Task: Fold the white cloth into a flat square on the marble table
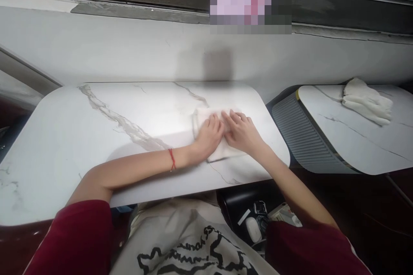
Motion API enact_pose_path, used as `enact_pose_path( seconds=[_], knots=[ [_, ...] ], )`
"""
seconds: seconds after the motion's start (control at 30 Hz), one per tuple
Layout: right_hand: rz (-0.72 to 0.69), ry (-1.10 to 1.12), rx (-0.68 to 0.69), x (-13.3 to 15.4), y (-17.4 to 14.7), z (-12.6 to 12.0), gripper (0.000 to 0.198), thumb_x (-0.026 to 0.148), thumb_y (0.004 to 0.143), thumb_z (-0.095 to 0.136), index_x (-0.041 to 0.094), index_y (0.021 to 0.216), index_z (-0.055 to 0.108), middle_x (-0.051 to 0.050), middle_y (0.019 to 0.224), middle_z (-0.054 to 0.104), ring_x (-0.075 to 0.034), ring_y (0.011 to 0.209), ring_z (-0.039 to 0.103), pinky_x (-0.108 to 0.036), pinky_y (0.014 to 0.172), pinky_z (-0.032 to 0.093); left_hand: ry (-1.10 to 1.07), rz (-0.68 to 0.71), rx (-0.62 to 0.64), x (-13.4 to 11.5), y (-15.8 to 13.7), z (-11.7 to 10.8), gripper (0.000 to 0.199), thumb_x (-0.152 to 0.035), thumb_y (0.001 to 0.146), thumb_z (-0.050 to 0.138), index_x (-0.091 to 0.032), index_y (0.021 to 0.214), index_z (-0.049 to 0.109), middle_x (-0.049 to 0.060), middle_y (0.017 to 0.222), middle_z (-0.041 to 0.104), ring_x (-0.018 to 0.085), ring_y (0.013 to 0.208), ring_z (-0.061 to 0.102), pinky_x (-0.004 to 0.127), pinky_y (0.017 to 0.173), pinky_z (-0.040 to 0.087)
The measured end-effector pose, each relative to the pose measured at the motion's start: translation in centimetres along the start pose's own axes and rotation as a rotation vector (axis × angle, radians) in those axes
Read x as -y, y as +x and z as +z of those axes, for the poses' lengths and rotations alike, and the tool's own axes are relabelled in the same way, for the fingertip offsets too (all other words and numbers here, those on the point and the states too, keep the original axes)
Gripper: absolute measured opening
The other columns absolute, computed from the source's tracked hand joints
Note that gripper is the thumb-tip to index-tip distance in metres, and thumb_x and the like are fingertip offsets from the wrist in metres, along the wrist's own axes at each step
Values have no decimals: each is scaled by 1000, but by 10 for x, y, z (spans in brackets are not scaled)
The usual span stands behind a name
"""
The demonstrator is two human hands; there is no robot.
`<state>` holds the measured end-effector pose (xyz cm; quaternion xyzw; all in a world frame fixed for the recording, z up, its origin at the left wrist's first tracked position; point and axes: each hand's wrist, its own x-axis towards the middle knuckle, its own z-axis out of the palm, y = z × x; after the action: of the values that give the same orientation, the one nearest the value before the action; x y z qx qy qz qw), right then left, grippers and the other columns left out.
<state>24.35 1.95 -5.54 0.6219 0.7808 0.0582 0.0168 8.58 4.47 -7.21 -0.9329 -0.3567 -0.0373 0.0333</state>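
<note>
A folded whitish cloth [203, 115] lies flat on a white marble-patterned table [97, 137], towards its right end. My left hand [210, 136] rests on top of the cloth, fingers slightly bent and their tips pressing down. Right beside it, almost touching, my right hand [242, 134] lies on the cloth with its fingers apart. Both palms face down and neither seems to grip the fabric. The hands cover the middle of the cloth, so that part is hidden. A red string bracelet [171, 160] circles my left wrist.
Another marble-topped table [355, 142] with a ribbed grey side stands at the right, a crumpled whitish cloth [367, 102] on it. A pale wall [129, 51] runs behind. Below the table edge, a dark drawer or tray [235, 202] holds small items, including a white mouse-shaped object [254, 229].
</note>
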Motion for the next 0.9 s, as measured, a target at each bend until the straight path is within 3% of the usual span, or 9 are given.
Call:
enact_pose_path(
  seconds=[0.23,0.43,0.67,0.9],
  knots=[
    [53,-17,140,-30,72,-6,68,20,93,39,5,160,33,-27,161,39,-39,139,43,-52,101,43,-144,-40,-31,37,60,9,52,-22,105,29,3,148,44,33,160,35,38,153,34,56,117,36],
    [48,18,122,-45,123,4,66,17,98,27,5,163,24,-26,167,28,-37,151,30,-56,107,38,-204,-232,-76,51,101,18,56,-22,104,28,7,151,39,32,163,32,39,153,31,55,121,29],
    [15,131,-52,-62,136,39,65,28,100,26,11,162,32,-21,167,31,-38,151,31,-56,111,36,-194,-295,-106,47,108,24,57,-22,104,27,5,153,39,28,163,34,36,153,32,50,122,28],
    [68,153,-113,-55,132,41,68,20,92,31,14,160,37,-17,166,36,-32,150,34,-50,111,36,-196,-283,-171,51,107,32,56,-23,104,27,2,152,42,27,163,35,36,153,34,52,121,29]
  ],
)
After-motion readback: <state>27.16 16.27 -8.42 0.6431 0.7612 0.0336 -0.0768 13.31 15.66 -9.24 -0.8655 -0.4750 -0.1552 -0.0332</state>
